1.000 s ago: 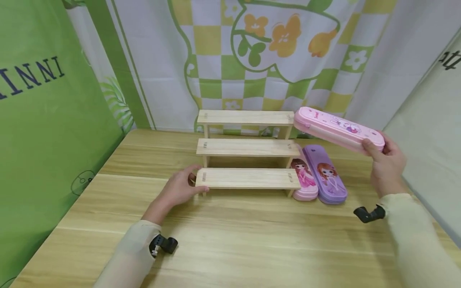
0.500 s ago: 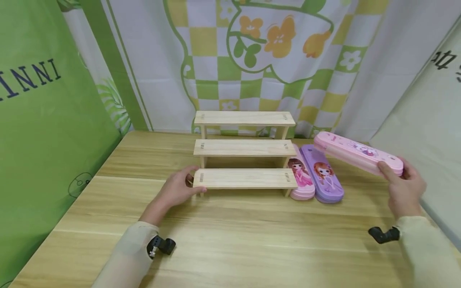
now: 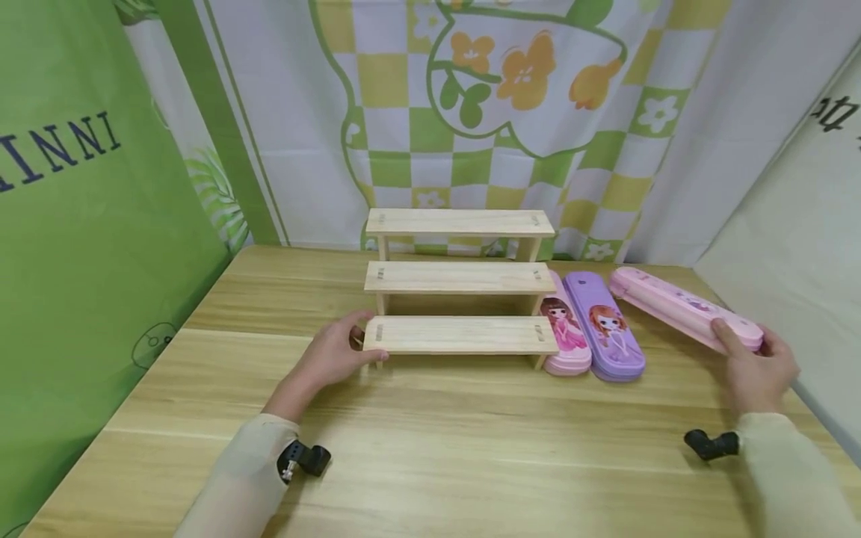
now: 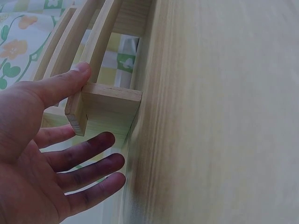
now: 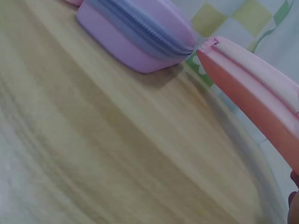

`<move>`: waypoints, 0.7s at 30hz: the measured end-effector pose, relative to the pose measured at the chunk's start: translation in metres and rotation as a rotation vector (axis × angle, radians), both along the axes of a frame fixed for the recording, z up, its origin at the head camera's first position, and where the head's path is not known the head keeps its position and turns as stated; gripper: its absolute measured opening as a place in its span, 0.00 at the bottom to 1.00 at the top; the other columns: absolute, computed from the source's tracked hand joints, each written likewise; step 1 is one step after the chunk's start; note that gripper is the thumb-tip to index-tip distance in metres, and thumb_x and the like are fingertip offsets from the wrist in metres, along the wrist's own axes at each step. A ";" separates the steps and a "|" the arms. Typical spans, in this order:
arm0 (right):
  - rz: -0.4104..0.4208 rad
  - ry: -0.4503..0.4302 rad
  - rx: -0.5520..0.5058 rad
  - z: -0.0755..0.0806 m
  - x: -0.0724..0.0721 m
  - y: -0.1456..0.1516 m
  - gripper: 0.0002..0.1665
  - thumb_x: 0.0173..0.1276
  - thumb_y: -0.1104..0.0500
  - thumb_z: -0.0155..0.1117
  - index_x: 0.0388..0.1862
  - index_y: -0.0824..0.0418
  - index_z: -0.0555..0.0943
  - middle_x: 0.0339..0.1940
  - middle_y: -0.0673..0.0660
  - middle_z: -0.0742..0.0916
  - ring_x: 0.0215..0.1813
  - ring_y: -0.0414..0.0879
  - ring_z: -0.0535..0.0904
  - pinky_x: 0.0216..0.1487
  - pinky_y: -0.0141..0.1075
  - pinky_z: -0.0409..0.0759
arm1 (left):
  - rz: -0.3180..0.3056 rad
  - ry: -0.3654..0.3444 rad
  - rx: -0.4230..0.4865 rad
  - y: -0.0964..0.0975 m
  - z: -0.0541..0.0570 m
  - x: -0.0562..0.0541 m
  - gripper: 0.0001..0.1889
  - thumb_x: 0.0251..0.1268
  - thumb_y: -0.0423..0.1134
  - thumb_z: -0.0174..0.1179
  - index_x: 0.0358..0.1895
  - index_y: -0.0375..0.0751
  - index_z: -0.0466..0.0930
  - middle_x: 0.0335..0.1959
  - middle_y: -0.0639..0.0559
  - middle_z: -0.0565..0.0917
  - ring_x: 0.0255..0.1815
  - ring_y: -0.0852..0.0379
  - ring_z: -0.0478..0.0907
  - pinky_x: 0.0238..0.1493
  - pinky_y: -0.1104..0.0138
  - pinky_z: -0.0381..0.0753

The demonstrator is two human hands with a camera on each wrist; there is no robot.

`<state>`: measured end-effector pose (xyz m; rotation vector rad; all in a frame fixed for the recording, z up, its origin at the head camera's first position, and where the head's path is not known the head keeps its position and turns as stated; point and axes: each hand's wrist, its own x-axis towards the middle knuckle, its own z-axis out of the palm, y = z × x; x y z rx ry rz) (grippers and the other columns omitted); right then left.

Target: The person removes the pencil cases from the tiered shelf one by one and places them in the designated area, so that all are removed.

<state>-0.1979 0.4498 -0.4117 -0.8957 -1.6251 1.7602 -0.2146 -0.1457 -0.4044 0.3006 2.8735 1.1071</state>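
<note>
My left hand pinches the left end of the lowest board of a three-tier wooden display rack. In the left wrist view the thumb lies on the board's edge, the index finger goes behind it, and the other fingers stretch out loosely. My right hand grips the near end of a pink zippered pencil case with a rabbit picture, its far end pointing back left. The right wrist view shows this pink pencil case slanted above the table, with only a bit of the fingers visible.
Right of the rack lie a purple pencil case and a pink princess pencil case, side by side, the latter partly hidden by the rack. A patterned curtain hangs behind the wooden table; a green cloth hangs at left.
My right hand has carried the rabbit pencil case rightward and down, from beside the rack's top tier to right of the purple case. The left hand stays on the rack.
</note>
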 end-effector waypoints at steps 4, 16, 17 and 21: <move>0.002 -0.075 0.005 -0.005 0.000 -0.003 0.50 0.47 0.51 0.87 0.71 0.53 0.75 0.52 0.36 0.82 0.58 0.30 0.73 0.57 0.14 0.69 | -0.003 -0.002 0.000 0.000 0.000 -0.001 0.43 0.58 0.53 0.73 0.74 0.43 0.66 0.49 0.40 0.85 0.46 0.47 0.82 0.46 0.56 0.82; 0.144 -0.265 0.140 -0.008 0.015 -0.007 0.59 0.48 0.46 0.85 0.78 0.52 0.66 0.43 0.32 0.75 0.51 0.28 0.69 0.44 0.14 0.67 | -0.001 -0.018 0.004 0.001 0.003 0.000 0.42 0.58 0.52 0.74 0.74 0.44 0.66 0.47 0.42 0.85 0.43 0.50 0.82 0.43 0.59 0.81; 0.184 -0.294 0.198 -0.009 0.017 -0.007 0.58 0.50 0.44 0.84 0.78 0.52 0.66 0.47 0.34 0.78 0.52 0.28 0.70 0.45 0.14 0.66 | -0.001 -0.020 0.004 0.001 0.003 0.000 0.42 0.58 0.52 0.74 0.74 0.44 0.66 0.47 0.43 0.85 0.43 0.50 0.82 0.43 0.59 0.81; 0.330 -0.398 0.435 -0.011 0.023 -0.011 0.56 0.57 0.38 0.77 0.80 0.53 0.63 0.69 0.50 0.78 0.60 0.34 0.71 0.55 0.18 0.66 | 0.004 -0.024 0.000 0.001 0.004 0.001 0.42 0.58 0.52 0.73 0.74 0.44 0.66 0.47 0.43 0.85 0.43 0.51 0.82 0.43 0.58 0.81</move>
